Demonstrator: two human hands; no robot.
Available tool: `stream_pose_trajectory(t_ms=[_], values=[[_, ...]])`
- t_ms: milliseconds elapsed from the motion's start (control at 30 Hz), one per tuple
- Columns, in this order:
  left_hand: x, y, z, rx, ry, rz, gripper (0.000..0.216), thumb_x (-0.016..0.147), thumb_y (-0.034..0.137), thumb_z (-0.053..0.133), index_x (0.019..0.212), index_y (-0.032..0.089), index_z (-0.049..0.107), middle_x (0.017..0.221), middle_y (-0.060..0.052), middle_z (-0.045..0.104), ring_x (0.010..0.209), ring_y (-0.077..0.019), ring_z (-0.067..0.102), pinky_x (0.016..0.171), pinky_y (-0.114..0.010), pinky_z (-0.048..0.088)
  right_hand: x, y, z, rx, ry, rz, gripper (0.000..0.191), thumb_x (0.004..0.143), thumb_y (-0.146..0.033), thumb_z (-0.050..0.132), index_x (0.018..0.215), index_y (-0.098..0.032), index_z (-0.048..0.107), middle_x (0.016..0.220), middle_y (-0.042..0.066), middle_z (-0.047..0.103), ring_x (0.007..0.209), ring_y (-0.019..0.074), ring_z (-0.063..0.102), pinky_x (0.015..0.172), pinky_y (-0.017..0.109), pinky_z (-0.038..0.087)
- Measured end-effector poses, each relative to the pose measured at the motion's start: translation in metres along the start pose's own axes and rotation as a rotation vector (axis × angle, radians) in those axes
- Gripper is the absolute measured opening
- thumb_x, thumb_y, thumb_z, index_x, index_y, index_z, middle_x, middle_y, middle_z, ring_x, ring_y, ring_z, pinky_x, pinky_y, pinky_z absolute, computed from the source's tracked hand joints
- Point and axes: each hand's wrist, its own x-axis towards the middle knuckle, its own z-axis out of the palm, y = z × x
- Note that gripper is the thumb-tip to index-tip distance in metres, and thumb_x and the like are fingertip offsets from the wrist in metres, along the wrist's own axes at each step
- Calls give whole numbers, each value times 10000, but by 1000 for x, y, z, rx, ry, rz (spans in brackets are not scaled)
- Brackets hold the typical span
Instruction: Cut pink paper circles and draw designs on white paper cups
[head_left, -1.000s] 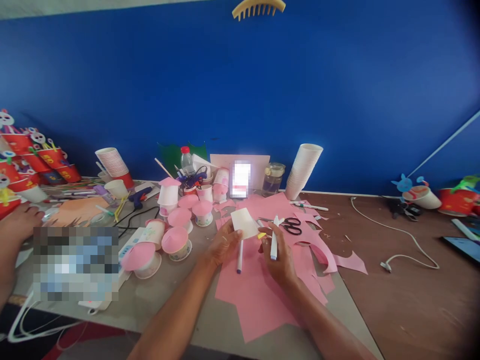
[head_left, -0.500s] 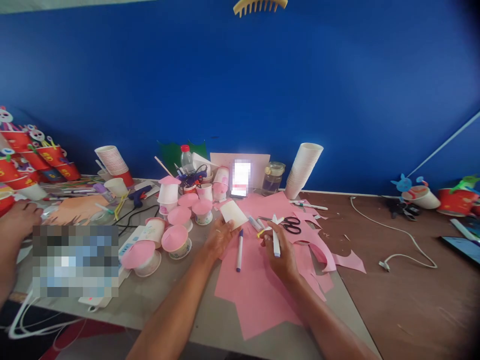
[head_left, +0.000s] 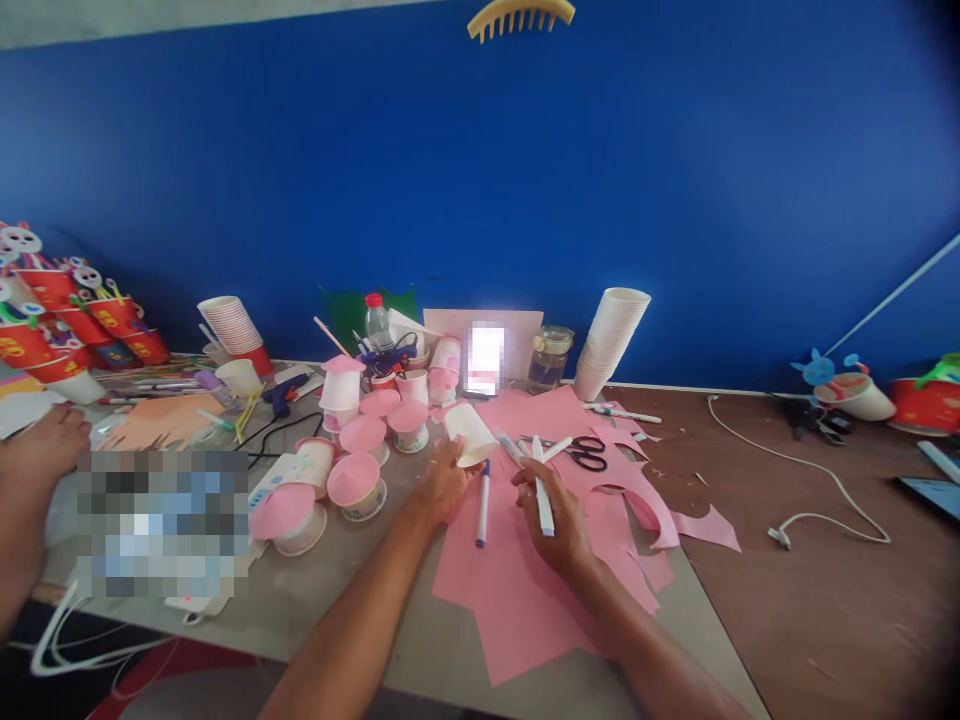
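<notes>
The left hand [head_left: 441, 485] is pinching a pale card [head_left: 468, 432]; soft pinching is likely best. The right hand [head_left: 561, 520] is gripping a white pen [head_left: 544, 508].

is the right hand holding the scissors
No, the right hand holds a white marker, while the scissors lie on the pink paper.

white cable [head_left: 781, 537] on brown tabletop [head_left: 795, 610]; red-capped bottle [head_left: 376, 322] near blue wall [head_left: 480, 180]; comb-shaped yellow piece [head_left: 520, 14] above

Phone screen [head_left: 486, 358] blurred out; power strip [head_left: 274, 480] partly under blur; right hand [head_left: 553, 510] hides some pink paper [head_left: 517, 610].
</notes>
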Motion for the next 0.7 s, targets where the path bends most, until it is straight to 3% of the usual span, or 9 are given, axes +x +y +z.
stream_pose_trajectory(t_ms=[133,267,367,500,600,700], values=[[2,-1,-1,175,-8,157,434,636,183,758,1043,198,607,949,-29,679,914,-198,609,849,-317,439,3,4,-3,-19,77,53,246,910,-209,434,1145,-211,509,904,70,650,716,181,654,655,338,537],[10,0,-14,424,198,227,462,591,111,736,1022,200,594,924,-31,650,893,-213,591,835,-331,422,3,5,-4,-23,75,54,269,907,-209,435,1169,-212,497,905,70,650,733,184,652,665,345,538],[11,0,-21,571,338,287,432,545,51,737,936,190,618,914,-35,599,983,-247,539,880,-338,384,2,4,-3,-17,61,44,281,901,-199,441,1176,-219,495,907,67,650,759,190,653,670,344,542],[11,-3,-25,637,415,411,392,499,1,729,833,182,634,919,-37,524,1163,-301,410,973,-352,314,1,5,-1,-10,49,37,292,899,-195,441,1186,-224,485,921,70,654,782,193,654,676,341,548],[12,-5,-25,623,418,443,452,493,-43,670,884,183,642,928,-35,516,1186,-298,411,997,-353,300,2,5,-1,-19,41,39,270,902,-202,442,1165,-221,500,925,72,655,776,190,653,679,341,547],[11,-3,-23,787,478,472,495,575,-7,633,1023,203,623,1069,-60,533,1185,-279,434,1017,-364,308,3,5,-2,-16,48,31,246,904,-207,447,1139,-213,516,920,76,652,767,188,649,674,339,544]])
